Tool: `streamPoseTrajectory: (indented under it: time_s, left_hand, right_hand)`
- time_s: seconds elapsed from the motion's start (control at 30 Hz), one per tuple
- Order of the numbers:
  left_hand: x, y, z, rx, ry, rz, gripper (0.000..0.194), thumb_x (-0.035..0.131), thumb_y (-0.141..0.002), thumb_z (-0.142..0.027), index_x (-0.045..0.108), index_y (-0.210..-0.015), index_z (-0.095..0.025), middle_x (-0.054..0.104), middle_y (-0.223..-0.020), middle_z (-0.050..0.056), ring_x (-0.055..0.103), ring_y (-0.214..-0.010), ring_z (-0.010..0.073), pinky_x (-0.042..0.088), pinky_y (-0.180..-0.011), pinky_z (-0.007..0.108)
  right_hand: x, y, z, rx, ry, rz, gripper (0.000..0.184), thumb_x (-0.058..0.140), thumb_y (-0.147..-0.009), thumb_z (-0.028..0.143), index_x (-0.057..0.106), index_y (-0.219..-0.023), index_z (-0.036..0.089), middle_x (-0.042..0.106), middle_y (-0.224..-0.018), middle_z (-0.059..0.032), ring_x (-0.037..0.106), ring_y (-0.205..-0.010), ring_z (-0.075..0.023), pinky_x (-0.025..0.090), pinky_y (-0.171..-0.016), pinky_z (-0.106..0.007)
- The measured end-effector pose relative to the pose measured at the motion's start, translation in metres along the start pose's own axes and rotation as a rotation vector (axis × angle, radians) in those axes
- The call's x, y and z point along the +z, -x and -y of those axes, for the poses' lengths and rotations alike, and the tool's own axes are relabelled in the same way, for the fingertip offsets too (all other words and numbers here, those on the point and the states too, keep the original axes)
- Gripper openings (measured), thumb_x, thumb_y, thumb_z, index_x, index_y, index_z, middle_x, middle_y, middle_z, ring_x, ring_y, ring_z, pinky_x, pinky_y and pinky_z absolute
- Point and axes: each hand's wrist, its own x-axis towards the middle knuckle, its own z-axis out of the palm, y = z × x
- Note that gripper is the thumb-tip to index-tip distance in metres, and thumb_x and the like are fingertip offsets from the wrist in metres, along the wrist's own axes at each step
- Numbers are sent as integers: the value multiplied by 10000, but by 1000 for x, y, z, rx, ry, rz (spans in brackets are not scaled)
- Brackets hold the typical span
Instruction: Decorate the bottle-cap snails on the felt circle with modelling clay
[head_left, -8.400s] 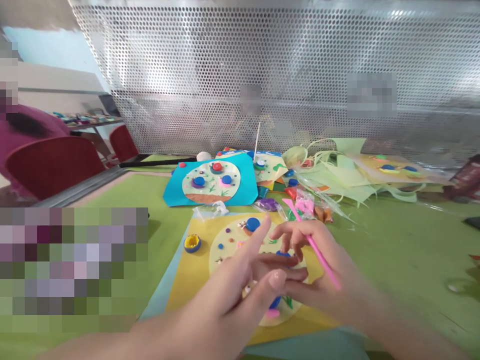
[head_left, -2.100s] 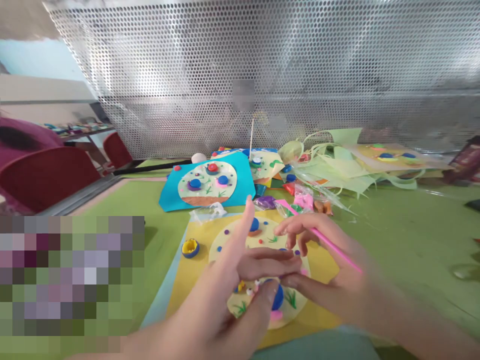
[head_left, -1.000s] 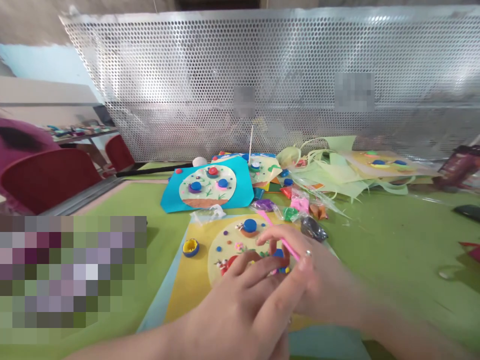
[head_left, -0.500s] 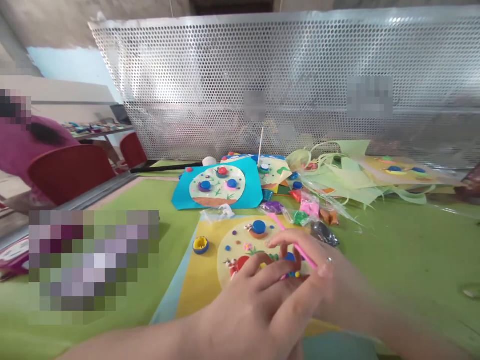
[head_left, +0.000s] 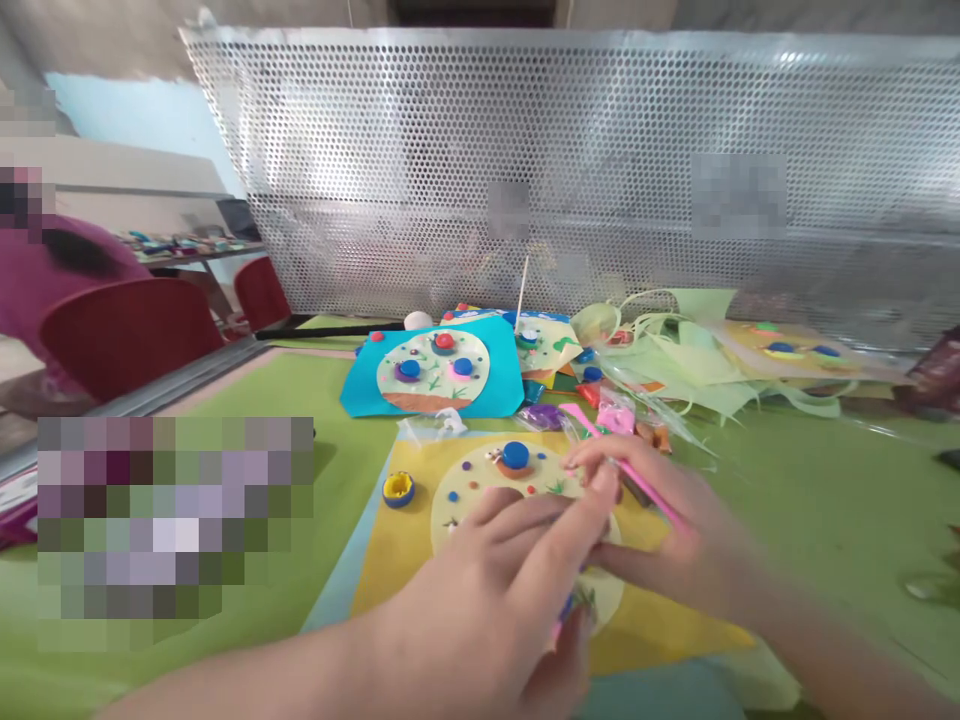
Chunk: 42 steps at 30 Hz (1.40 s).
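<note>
A yellow card (head_left: 397, 560) with a pale round disc (head_left: 469, 485) of small clay shapes lies in front of me on the green table. My left hand (head_left: 502, 600) lies over the disc's near half, fingers stretched and meeting my right hand's fingertips. My right hand (head_left: 660, 540) keeps a thin pink modelling stick (head_left: 600, 440) between its fingers, the stick slanting up and left. A blue clay button (head_left: 515, 454) sits on the disc's far side. Whatever is between the touching fingertips is hidden.
A blue card with a decorated disc (head_left: 435, 370) lies behind. Small clay packets (head_left: 544, 415), pale green paper strips (head_left: 675, 360) and more cards crowd the back right. A yellow-filled blue cap (head_left: 397, 489) sits left. A perforated metal screen (head_left: 600, 170) walls the far side; red chairs (head_left: 127, 335) stand left.
My hands have shifted slightly right and nearer over the disc. My left fingers now cover more of the disc's lower part, hiding the red piece seen half a second ago.
</note>
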Motion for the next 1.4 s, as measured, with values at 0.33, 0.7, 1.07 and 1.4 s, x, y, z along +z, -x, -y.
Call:
streamPoseTrajectory:
  time_s: [0.33, 0.7, 1.07, 1.4]
  left_hand:
    - [4, 0, -2, -31, 24, 42, 711, 431, -760, -55, 134, -1402, -128, 669, -1062, 92, 594, -1038, 218, 491, -869, 364]
    - [2, 0, -5, -114, 88, 41, 744, 429, -752, -76, 115, -1420, -163, 662, -1083, 87, 625, -967, 216, 525, -837, 350]
    - [-1, -1, -3, -198, 269, 92, 728, 417, -782, -79, 84, -1428, -128, 640, -1152, 129, 627, -1022, 183, 539, -860, 292]
    - [-1, 7, 9, -529, 648, 29, 587, 430, -851, -126, 220, -1389, -232, 693, -1055, 70, 685, -843, 168, 574, -607, 261]
  right_hand:
    - [5, 0, 12, -4, -40, 73, 424, 654, -671, 226, 467, -1050, 260, 610, -1025, -16, 583, -941, -214, 473, -763, -332]
    - [7, -5, 18, 6, -84, 57, 435, 664, -644, 203, 478, -1033, 260, 609, -1015, 4, 586, -900, -186, 471, -738, -298]
    - [4, -5, 17, 55, -112, 73, 391, 684, -679, 265, 484, -1014, 245, 604, -940, -17, 578, -846, -202, 463, -695, -313]
    - [-11, -8, 4, 149, -293, 145, 306, 678, -741, 271, 482, -975, 245, 566, -994, -15, 552, -834, -152, 469, -705, -288]
